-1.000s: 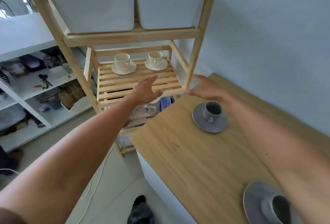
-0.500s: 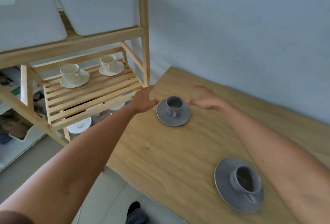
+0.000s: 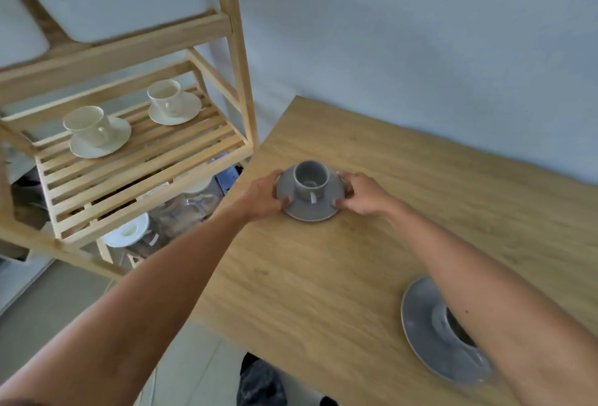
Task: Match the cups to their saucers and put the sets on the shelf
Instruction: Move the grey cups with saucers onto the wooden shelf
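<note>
A grey cup (image 3: 310,179) stands on a grey saucer (image 3: 304,209) near the far left corner of the wooden table (image 3: 323,276). My left hand (image 3: 263,196) grips the saucer's left rim and my right hand (image 3: 362,193) grips its right rim. A second grey cup (image 3: 451,329) on a grey saucer (image 3: 420,324) sits at the near right, partly hidden by my right forearm. Two cream cups on cream saucers, one at the left (image 3: 89,125) and one further back (image 3: 166,99), stand on the slatted wooden shelf (image 3: 136,166).
The shelf unit's upright post (image 3: 238,49) stands just left of the table's far corner. A lower shelf holds a white saucer (image 3: 127,232) and glassware. A pale wall runs behind the table. Tiled floor lies below the table's left edge.
The view has swung right and down towards the table. Both hands came away from the shelf front and closed on the rim of the far grey saucer.
</note>
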`<move>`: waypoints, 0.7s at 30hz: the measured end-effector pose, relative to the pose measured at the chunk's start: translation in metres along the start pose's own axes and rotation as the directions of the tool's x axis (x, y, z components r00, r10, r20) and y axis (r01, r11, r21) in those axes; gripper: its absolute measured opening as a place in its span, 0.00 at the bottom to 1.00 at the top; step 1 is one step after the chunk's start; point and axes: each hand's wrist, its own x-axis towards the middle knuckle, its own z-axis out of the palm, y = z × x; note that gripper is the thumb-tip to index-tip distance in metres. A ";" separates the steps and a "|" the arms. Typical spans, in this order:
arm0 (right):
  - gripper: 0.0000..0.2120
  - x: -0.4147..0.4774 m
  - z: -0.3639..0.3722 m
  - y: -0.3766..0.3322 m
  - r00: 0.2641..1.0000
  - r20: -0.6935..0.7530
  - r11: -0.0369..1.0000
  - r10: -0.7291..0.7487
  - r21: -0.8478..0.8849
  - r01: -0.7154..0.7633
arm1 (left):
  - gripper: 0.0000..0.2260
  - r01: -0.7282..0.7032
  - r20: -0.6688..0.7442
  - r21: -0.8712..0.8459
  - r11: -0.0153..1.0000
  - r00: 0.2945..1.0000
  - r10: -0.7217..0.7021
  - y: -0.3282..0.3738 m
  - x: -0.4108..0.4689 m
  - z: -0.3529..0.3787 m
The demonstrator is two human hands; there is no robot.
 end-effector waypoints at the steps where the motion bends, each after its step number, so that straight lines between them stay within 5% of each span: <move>1: 0.37 0.000 0.002 0.001 1.000 -0.018 1.000 -0.006 0.028 0.007 | 0.32 -0.011 0.001 -0.013 1.000 1.000 0.011 0.001 0.000 0.002; 13: 0.41 0.003 0.009 -0.006 0.996 -0.020 0.932 0.091 0.353 -0.078 | 0.30 0.007 -0.002 -0.187 0.982 1.000 -0.007 0.003 0.003 -0.004; 21: 0.42 0.027 0.005 -0.047 1.000 -0.016 0.906 0.016 0.424 -0.008 | 0.28 0.020 -0.077 -0.312 0.950 0.996 -0.046 -0.019 0.003 -0.040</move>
